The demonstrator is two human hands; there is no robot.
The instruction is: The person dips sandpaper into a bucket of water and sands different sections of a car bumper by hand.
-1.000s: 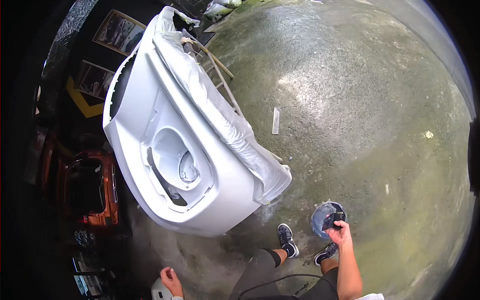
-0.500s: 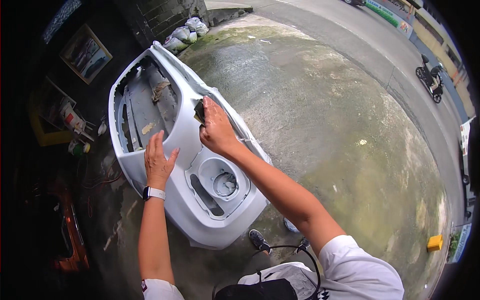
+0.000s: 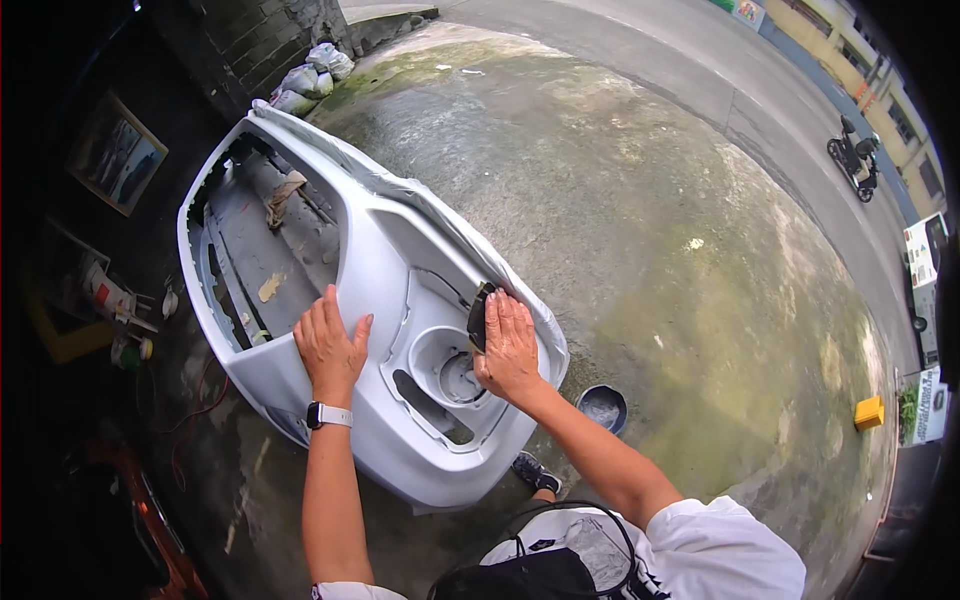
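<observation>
A pale grey car bumper cover (image 3: 385,290) stretches from the upper left toward me, with a large opening at its far end and a round recess with a slot beside it at the near end. My left hand (image 3: 330,345) lies on its left side, fingers outstretched and holding nothing. Over by the right edge, close to the round recess, my right hand (image 3: 510,345) presses a dark folded sheet of sandpaper (image 3: 481,318) to the surface. Fingers and palm cover part of that sheet.
A dark bowl (image 3: 603,408) of cloudy liquid sits on the concrete, right of the bumper. Plastic bags (image 3: 315,78) are piled by the wall. A framed picture (image 3: 117,152) hangs at left; a motorcycle (image 3: 853,158) and a yellow container (image 3: 869,413) are far right.
My right hand has come nearer with the sandpaper, from beside the large opening to beside the round recess. My left hand stays on the bumper. The view has shifted, showing the bowl fully.
</observation>
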